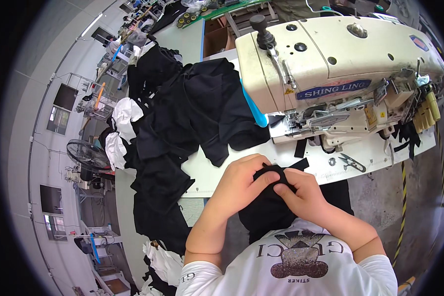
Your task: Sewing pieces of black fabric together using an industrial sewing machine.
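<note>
Both of my hands meet just in front of the table's near edge, pinching a piece of black fabric (276, 172) between thumbs and fingers. My left hand (242, 180) grips its left part, and my right hand (306, 193) grips it close by on the right. A short black strip sticks out past my right fingers onto the white table (323, 165). Beyond my hands stands a cream-coloured industrial sewing machine (325, 64), its needle area (292, 121) a short way above them. More black cloth lies over my lap.
Black garment pieces (182, 113) heap over the table's left side and hang off it. Thread snips (352, 163) lie right of my hands. A blue strip (251, 106) hangs at the machine's left end. Crumpled white paper (126, 117) and a floor fan (88, 154) are farther left.
</note>
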Action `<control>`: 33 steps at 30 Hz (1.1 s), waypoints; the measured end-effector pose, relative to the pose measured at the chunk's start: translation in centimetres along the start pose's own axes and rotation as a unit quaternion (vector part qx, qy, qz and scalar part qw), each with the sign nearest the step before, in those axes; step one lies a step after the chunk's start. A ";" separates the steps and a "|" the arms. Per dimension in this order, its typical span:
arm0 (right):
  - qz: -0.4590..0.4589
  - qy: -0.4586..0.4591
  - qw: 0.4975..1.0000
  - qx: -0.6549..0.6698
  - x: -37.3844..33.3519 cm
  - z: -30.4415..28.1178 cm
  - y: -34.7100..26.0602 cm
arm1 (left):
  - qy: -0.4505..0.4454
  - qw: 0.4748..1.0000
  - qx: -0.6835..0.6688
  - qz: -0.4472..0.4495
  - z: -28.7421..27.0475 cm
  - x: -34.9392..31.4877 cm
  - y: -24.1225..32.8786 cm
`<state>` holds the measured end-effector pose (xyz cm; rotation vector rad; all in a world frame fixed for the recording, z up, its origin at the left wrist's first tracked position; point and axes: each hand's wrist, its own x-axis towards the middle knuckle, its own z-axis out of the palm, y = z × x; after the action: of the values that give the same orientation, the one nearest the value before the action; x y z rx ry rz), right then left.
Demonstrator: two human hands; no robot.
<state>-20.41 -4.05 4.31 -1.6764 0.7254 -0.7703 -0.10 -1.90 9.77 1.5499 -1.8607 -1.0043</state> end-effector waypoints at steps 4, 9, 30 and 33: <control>0.067 0.079 0.982 0.160 0.1 1.1 1.2 | 0.131 0.990 0.039 0.041 3.1 0.6 0.0; -0.014 0.192 0.971 0.144 -0.6 2.2 3.0 | 0.162 0.953 -0.244 -0.072 6.9 0.7 -2.6; -0.021 0.200 0.979 0.021 1.4 0.2 4.6 | 0.190 0.909 -0.370 0.006 8.2 2.8 -3.9; -0.087 0.191 0.978 0.010 2.1 -0.2 5.3 | 0.164 0.897 -0.409 0.030 7.6 3.0 -4.3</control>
<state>-19.69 -6.90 -0.54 -1.6045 0.8371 -1.2415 -4.10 -3.55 1.59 1.0423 -1.0222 -1.1904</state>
